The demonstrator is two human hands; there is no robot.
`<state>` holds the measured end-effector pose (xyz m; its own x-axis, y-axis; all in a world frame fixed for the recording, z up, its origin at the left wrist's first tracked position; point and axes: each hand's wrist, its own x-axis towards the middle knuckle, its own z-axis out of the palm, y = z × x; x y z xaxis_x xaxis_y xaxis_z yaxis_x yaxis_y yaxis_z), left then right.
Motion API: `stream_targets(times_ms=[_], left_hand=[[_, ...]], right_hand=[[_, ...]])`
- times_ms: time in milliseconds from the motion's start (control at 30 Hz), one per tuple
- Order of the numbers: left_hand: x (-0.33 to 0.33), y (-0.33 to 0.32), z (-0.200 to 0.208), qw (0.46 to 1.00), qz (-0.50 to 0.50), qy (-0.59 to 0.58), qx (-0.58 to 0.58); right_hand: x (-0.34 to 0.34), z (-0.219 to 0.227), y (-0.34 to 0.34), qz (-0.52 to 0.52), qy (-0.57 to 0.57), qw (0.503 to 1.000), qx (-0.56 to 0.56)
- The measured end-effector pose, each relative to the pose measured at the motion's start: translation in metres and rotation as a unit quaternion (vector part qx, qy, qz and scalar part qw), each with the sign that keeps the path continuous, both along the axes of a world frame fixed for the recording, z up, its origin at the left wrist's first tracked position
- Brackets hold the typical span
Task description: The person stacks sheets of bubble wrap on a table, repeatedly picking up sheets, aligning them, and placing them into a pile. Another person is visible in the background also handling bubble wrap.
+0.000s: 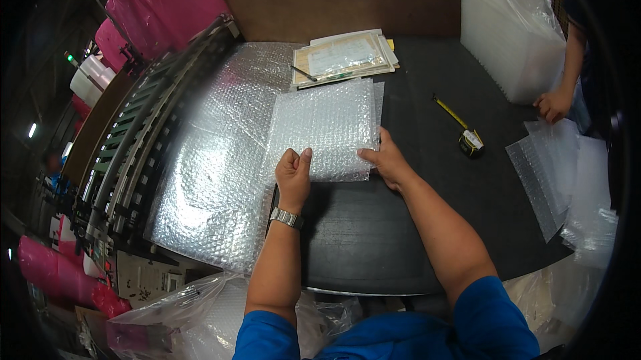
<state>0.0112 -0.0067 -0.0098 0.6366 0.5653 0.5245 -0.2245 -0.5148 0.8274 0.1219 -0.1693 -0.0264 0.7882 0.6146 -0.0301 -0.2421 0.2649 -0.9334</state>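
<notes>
A brown panel [340, 9] walls the far edge of the black table [364, 243]; a slatted machine [113, 153] lines its left edge; beyond, a white lamp [32, 130] glows in dimness.

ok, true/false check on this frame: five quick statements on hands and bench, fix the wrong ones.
1. The right hand grips the right side of the bubble-wrap sheets. True.
2. A watch is on the right wrist. False: the metal-banded watch is on the left wrist.
3. A co-worker's hand shows at the right of the view. True.
4. The tape measure's blade is fully retracted. False: the yellow blade sticks out of the tape measure.
5. The sleeves are red. False: both sleeves are blue.
</notes>
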Motion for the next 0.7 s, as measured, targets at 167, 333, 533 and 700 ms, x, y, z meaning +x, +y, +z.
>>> stream_targets(times_ms=[167,333,533,700], left_hand=[[0.000,0.003,-0.004,0.999,-0.026,-0.002,-0.029],[0.006,0.004,-0.008,0.997,-0.001,-0.057,0.061],[0.000,0.006,-0.006,1.000,-0.021,0.010,0.018],[-0.002,0.002,-0.002,1.000,-0.024,0.003,0.006]], right_hand=[[0.001,-0.001,0.000,0.002,-0.016,1.000,0.001],[-0.002,0.002,-0.001,0.001,-0.008,1.000,0.009],[0.003,-0.006,0.001,0.000,-0.012,1.000,0.011],[0.004,-0.007,0.001,0.004,-0.013,1.000,0.013]])
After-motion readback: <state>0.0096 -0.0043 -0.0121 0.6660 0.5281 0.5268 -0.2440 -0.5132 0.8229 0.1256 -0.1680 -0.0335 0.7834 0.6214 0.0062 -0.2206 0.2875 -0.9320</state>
